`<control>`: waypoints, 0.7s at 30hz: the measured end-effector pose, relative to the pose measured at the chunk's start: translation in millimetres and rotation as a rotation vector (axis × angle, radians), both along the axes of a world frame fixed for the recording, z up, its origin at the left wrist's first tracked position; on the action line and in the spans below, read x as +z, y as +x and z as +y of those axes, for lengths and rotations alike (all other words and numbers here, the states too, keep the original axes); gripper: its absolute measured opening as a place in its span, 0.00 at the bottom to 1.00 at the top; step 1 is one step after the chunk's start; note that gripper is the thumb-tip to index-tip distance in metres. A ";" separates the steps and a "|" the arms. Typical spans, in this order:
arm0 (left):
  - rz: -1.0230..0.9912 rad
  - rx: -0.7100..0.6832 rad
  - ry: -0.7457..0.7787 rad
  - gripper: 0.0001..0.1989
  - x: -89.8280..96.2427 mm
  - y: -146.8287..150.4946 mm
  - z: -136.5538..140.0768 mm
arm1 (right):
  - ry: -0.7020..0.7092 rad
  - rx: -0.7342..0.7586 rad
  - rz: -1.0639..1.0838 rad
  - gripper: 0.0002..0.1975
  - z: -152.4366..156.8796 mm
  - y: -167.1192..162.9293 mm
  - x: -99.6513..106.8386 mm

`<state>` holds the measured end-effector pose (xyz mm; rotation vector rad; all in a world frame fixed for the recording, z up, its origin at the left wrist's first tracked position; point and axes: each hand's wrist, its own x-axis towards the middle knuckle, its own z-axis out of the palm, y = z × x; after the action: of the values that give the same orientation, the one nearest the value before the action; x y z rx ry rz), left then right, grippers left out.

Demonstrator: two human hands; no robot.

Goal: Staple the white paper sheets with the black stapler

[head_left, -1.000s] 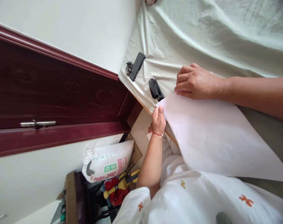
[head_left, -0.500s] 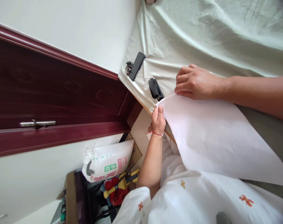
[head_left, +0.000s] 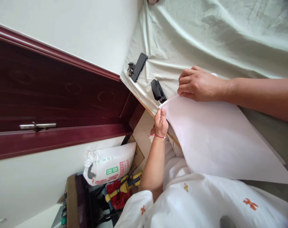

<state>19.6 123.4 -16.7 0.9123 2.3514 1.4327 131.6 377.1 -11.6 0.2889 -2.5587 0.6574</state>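
A large white sheet of paper (head_left: 212, 139) lies over the cloth-covered edge and hangs toward my lap. At its left corner my left hand (head_left: 161, 123) is closed, thumb on top, pinching the paper. My right hand (head_left: 198, 84) reaches in from the right, its bent fingers closed on the sheet's upper edge; the fingertips are partly hidden. Another paper edge (head_left: 275, 153) shows under the right side of the sheet. Just beyond my left hand, a black stapler (head_left: 157, 90) rests on the cloth, close to the paper's corner.
A flat black phone-like object (head_left: 139, 67) lies on the pale green cloth (head_left: 181, 44), beside a small bunch of metal items (head_left: 131, 68). A dark red door (head_left: 53, 88) is at the left. Below it sit a white printed sack (head_left: 110, 163) and a yellow-and-blue wheeled frame (head_left: 120, 188).
The paper's far right corner has shifted slightly up and left, and a second paper edge now shows beneath it. Both hands stay nearly where they were.
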 end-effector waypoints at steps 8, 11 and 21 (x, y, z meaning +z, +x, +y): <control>0.070 -0.016 -0.039 0.28 0.4 0.1 -2.4 | -0.009 0.014 0.016 0.20 -0.3 -0.2 -1.7; 0.099 -0.013 -0.045 0.29 1.4 0.6 -1.1 | -0.002 0.010 0.020 0.20 -0.5 -0.2 -1.7; 0.149 0.043 -0.080 0.33 2.7 3.2 2.8 | -0.001 0.014 0.030 0.18 -0.7 -1.2 -3.6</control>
<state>22.8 126.3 -14.0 0.9837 2.5309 1.3173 130.4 376.3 -15.2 0.3141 -2.5303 0.6544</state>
